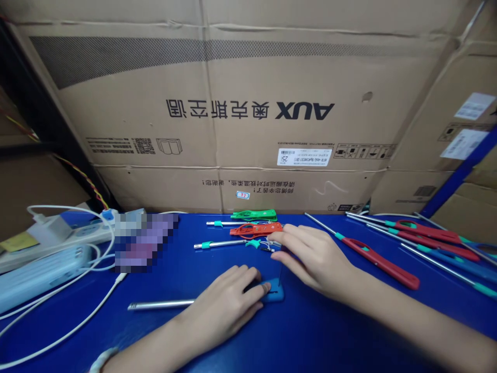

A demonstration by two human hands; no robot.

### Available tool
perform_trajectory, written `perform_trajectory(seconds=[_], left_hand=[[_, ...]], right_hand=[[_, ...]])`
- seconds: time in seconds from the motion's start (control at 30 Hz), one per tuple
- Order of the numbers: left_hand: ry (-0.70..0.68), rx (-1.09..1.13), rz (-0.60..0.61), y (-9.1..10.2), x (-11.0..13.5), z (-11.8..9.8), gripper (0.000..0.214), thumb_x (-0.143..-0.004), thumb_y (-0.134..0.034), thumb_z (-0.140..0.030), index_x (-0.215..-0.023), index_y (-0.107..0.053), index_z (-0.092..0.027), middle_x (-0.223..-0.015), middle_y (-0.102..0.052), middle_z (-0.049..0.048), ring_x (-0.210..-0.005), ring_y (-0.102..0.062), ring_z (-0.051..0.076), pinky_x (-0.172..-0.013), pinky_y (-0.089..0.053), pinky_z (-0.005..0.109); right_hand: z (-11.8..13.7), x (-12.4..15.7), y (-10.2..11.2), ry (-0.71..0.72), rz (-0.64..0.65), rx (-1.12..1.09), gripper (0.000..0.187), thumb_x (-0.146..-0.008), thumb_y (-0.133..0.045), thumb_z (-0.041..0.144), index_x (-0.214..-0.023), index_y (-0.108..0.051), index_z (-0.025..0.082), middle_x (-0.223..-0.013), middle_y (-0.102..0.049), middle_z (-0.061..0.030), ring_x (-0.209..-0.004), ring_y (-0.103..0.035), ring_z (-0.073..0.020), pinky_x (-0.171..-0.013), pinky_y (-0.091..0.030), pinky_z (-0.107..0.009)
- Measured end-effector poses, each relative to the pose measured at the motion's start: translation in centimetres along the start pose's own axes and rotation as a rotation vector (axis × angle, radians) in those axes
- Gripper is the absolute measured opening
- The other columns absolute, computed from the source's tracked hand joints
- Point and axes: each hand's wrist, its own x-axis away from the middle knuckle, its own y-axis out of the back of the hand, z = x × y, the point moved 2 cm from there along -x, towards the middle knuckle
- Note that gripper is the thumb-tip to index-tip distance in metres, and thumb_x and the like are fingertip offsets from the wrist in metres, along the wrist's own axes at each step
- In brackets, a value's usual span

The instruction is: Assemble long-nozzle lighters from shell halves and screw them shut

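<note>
My left hand point(229, 303) lies on a blue-handled tool point(274, 293) on the blue table point(310, 331), fingers curled over the handle. The tool's metal rod point(161, 305) sticks out to the left. My right hand point(310, 256) reaches forward, its fingertips at small wire parts point(266, 245) beside an orange-handled tool point(257, 230). A thin wire point(280, 267) runs down from that hand toward the blue handle. A green-handled tool point(254, 214) lies behind the orange one. A teal-collared rod point(217, 243) lies in front of it.
Several red- and blue-handled rod tools point(392, 264) lie at the right. A white power strip point(58, 235), a pale blue box point(37, 274) and white cables point(70, 290) fill the left. Large cardboard boxes point(233, 114) wall off the back.
</note>
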Motion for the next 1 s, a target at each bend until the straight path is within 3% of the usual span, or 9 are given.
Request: perform_trajectory(seconds=[0.07, 0.17, 0.3, 0.4, 0.47, 0.57, 0.73, 0.87, 1.0], left_hand=[[-0.005, -0.005, -0.004, 0.0, 0.0, 0.0, 0.028, -0.096, -0.047, -0.019, -0.123, -0.052, -0.018, -0.107, -0.057, 0.0107, -0.094, -0.057, 0.025, -0.081, -0.052, 0.043], [-0.012, -0.004, -0.01, -0.1, 0.0, 0.1, 0.027, -0.096, -0.046, -0.019, -0.122, -0.053, -0.018, -0.105, -0.057, 0.0104, -0.093, -0.058, 0.025, -0.081, -0.052, 0.043], [-0.01, -0.016, -0.025, -0.1, 0.1, 0.1, 0.026, -0.097, -0.044, -0.02, -0.121, -0.054, -0.019, -0.106, -0.057, 0.0102, -0.095, -0.058, 0.025, -0.085, -0.051, 0.045], [-0.014, -0.02, -0.035, 0.0, 0.1, 0.0, 0.025, -0.096, -0.045, -0.02, -0.119, -0.055, -0.019, -0.106, -0.058, 0.0099, -0.095, -0.059, 0.026, -0.084, -0.051, 0.045], [-0.015, -0.014, -0.034, 0.0, 0.0, 0.0, 0.024, -0.096, -0.045, -0.02, -0.118, -0.055, -0.019, -0.105, -0.058, 0.0098, -0.093, -0.059, 0.025, -0.082, -0.052, 0.044], [-0.007, -0.013, -0.024, 0.0, 0.0, 0.1, 0.025, -0.096, -0.046, -0.019, -0.12, -0.055, -0.019, -0.106, -0.058, 0.0102, -0.094, -0.059, 0.025, -0.082, -0.052, 0.043], [-0.012, -0.03, -0.03, -0.1, 0.0, 0.1, 0.025, -0.098, -0.043, -0.021, -0.119, -0.055, -0.019, -0.106, -0.058, 0.0097, -0.094, -0.058, 0.025, -0.083, -0.052, 0.045], [-0.019, -0.02, -0.056, 0.0, 0.0, 0.0, 0.026, -0.099, -0.038, -0.022, -0.118, -0.056, -0.019, -0.104, -0.058, 0.0098, -0.093, -0.059, 0.024, -0.083, -0.052, 0.043], [-0.015, 0.004, -0.043, 0.0, 0.0, 0.0, 0.024, -0.097, -0.043, -0.02, -0.119, -0.055, -0.019, -0.104, -0.058, 0.0093, -0.092, -0.058, 0.023, -0.08, -0.052, 0.041]], right_hand=[[-0.2, -0.2, 0.4, -0.027, 0.075, -0.169, 0.027, -0.096, -0.044, 0.016, -0.119, -0.057, 0.014, -0.11, -0.067, -0.0118, -0.108, -0.061, -0.0213, -0.092, -0.05, -0.036], [-0.2, -0.4, 0.6, -0.055, 0.144, -0.333, 0.028, -0.095, -0.046, 0.012, -0.12, -0.057, 0.018, -0.102, -0.07, -0.0056, -0.097, -0.065, -0.0154, -0.087, -0.052, -0.029], [0.0, -0.1, 0.1, -0.018, 0.034, -0.077, 0.023, -0.096, -0.047, 0.027, -0.098, -0.064, 0.011, -0.093, -0.069, -0.0135, -0.086, -0.067, -0.0237, -0.073, -0.056, -0.035], [0.5, -0.2, 0.3, 0.006, 0.061, -0.049, 0.026, -0.097, -0.044, 0.023, -0.115, -0.059, 0.011, -0.111, -0.066, -0.016, -0.105, -0.063, -0.026, -0.086, -0.053, -0.04], [0.7, -0.4, 0.9, -0.024, 0.153, -0.192, 0.034, -0.095, -0.043, 0.013, -0.128, -0.051, 0.017, -0.123, -0.063, -0.01, -0.115, -0.058, -0.0195, -0.096, -0.049, -0.034], [0.7, -0.5, 1.0, -0.034, 0.195, -0.286, 0.028, -0.095, -0.045, 0.011, -0.119, -0.057, 0.019, -0.109, -0.069, -0.0051, -0.101, -0.064, -0.0151, -0.088, -0.052, -0.027], [0.7, 0.0, 0.2, 0.025, 0.036, 0.075, 0.024, -0.097, -0.044, 0.027, -0.097, -0.063, 0.012, -0.096, -0.069, -0.0147, -0.084, -0.067, -0.024, -0.071, -0.055, -0.035], [0.9, -0.4, 1.3, -0.036, 0.181, -0.134, 0.029, -0.093, -0.045, 0.014, -0.121, -0.054, 0.015, -0.116, -0.065, -0.0102, -0.108, -0.061, -0.0195, -0.09, -0.051, -0.032], [0.8, -0.5, 1.1, -0.056, 0.252, -0.22, 0.021, -0.093, -0.048, 0.01, -0.11, -0.058, 0.016, -0.099, -0.068, -0.0063, -0.09, -0.065, -0.016, -0.08, -0.053, -0.027]])
